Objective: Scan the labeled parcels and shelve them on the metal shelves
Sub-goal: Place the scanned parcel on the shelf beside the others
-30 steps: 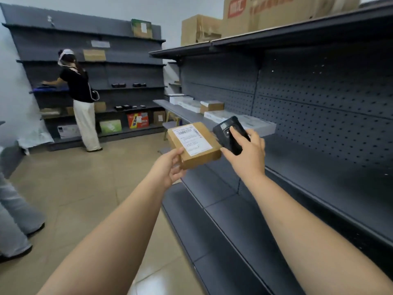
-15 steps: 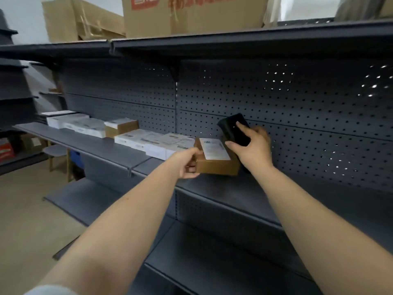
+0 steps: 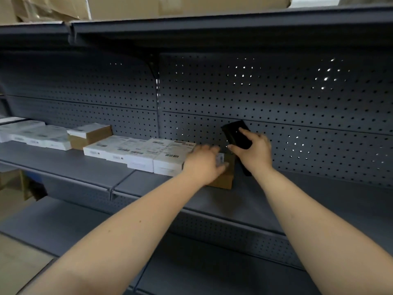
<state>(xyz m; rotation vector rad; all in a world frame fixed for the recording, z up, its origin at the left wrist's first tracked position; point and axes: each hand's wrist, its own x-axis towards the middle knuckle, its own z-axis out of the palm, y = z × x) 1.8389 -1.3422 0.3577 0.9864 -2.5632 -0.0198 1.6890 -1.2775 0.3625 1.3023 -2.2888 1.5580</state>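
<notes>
Left hand (image 3: 203, 165) grips parcel (image 3: 225, 177) on shelf (image 3: 244, 201) — right hand (image 3: 254, 153) grips scanner (image 3: 236, 134)

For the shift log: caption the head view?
Left hand sets brown parcel on metal shelf beside white parcels; right hand holds scanner.

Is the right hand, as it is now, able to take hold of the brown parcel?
Probably not: the right hand grips the black scanner, and the left hand covers the brown parcel.
</notes>
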